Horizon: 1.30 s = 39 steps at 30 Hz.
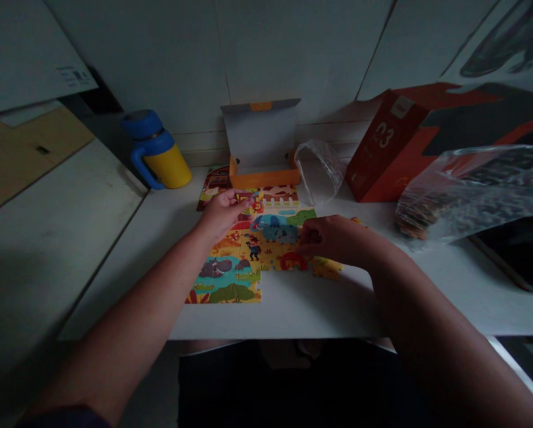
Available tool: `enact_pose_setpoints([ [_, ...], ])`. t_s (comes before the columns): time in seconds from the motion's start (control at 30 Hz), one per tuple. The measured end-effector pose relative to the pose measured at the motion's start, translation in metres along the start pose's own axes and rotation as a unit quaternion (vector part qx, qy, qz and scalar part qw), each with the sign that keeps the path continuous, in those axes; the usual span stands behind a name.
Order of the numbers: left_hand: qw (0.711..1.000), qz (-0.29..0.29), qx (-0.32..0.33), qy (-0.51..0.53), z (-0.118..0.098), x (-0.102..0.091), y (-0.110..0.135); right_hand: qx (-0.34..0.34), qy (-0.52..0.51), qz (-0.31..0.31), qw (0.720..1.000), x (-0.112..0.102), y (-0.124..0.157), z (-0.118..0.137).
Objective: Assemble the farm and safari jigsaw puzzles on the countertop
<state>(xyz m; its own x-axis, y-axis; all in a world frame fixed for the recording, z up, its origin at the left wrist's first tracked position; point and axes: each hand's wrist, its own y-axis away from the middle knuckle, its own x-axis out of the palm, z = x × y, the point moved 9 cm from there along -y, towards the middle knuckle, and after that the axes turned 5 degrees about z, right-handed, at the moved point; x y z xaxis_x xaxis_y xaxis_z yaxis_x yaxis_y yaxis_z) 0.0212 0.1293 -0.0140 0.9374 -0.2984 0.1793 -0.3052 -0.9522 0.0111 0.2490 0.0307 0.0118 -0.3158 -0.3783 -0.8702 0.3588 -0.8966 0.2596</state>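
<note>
A partly joined jigsaw puzzle [233, 267] with cartoon animals lies flat on the white table. My left hand [224, 213] is over its upper left part, thumb and fingers pinched on a small colourful puzzle piece [257, 204]. Along the puzzle's right side, my right hand [331, 238] is closed with its fingertips curled down close to the surface. Whatever it may hold is hidden. Loose puzzle pieces [328, 268] lie beneath and beside this hand. Behind the puzzle stands an open orange box [264, 178] with its lid raised.
A blue and yellow mug [168, 161] stands at the back left. Right of the open box lies a clear plastic wrapper [320, 172]. A large red box [378, 148] and a plastic bag [463, 196] with contents sit at the right, beside a dark object [516, 252].
</note>
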Motion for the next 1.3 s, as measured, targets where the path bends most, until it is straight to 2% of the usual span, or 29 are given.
enact_pose_setpoints([
  [0.13,1.0,0.0,0.003,0.004,-0.002,-0.002,0.0,-0.009,0.013,-0.04,0.999,-0.001,0.029,-0.015],
  [0.3,1.0,-0.003,-0.009,0.008,0.0,-0.002,0.0,-0.042,0.048,-0.127,0.99,0.019,0.072,-0.023],
  [0.43,1.0,-0.004,-0.002,0.009,0.0,-0.002,-0.001,-0.032,0.053,-0.139,0.988,0.027,0.096,-0.039],
  [0.57,1.0,-0.007,0.005,0.012,-0.001,-0.004,-0.002,-0.021,0.085,-0.142,0.986,0.021,0.111,-0.04],
  [0.7,1.0,-0.004,0.001,0.009,0.0,-0.004,-0.002,-0.028,0.102,-0.174,0.979,0.02,0.107,0.0],
  [0.8,1.0,0.0,-0.001,0.007,0.0,-0.004,-0.001,-0.066,0.105,-0.144,0.982,0.04,0.09,0.042],
  [0.9,1.0,0.0,0.002,0.006,0.0,-0.005,-0.001,-0.069,0.111,-0.12,0.984,0.061,0.076,0.063],
  [1.03,1.0,-0.002,0.009,0.008,-0.001,-0.004,-0.002,-0.049,0.112,-0.104,0.987,0.076,0.068,0.065],
  [1.13,1.0,-0.001,0.007,0.011,-0.002,-0.003,-0.002,-0.044,0.124,-0.109,0.985,0.076,0.068,0.066],
  [1.23,1.0,-0.001,0.003,0.011,-0.002,-0.003,-0.002,-0.047,0.143,-0.137,0.979,0.06,0.07,0.06],
  [1.3,1.0,-0.002,0.005,0.013,-0.002,-0.004,-0.002,-0.009,0.154,-0.183,0.971,0.037,0.073,0.039],
])
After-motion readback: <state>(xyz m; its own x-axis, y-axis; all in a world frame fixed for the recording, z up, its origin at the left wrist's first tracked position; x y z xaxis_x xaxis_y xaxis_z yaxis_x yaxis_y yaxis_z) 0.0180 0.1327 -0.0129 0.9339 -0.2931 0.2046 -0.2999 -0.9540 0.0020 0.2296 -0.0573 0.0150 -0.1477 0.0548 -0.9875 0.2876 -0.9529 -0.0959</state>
